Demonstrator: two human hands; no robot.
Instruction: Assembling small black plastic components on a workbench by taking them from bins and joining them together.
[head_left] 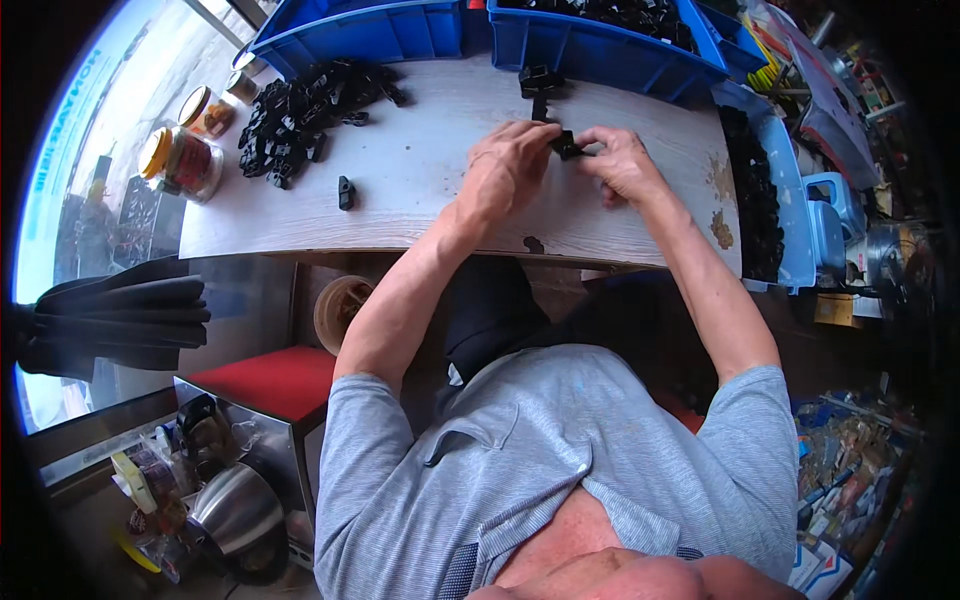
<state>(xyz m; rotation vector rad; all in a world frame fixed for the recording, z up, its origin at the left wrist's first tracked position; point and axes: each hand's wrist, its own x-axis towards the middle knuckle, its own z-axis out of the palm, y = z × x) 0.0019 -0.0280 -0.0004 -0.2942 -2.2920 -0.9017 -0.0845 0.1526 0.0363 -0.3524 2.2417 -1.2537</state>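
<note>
Between my two hands, just above the whitish tabletop (pixel 400 150), is a small black plastic part (pixel 566 146). The fingers of my left hand (pixel 508 165) are closed on its left side. From the right, the thumb and fingers of my right hand (pixel 622 168) pinch it. Directly beyond my left fingertips lie more black pieces (pixel 541 82) near the blue bin. A lone black part (pixel 346 193) rests on the table to the left of my left forearm. Farther left is a heap of similar black parts (pixel 290 120). My fingers partly cover the held part, so its finer shape is hidden.
Two blue bins (pixel 370 35) (pixel 610 50) line the table's far edge, the right one holding black parts. A light blue tray (pixel 790 190) of black pieces stands at the right. Lidded jars (pixel 190 165) sit at the left edge. A red-topped cabinet (pixel 265 380) is below left.
</note>
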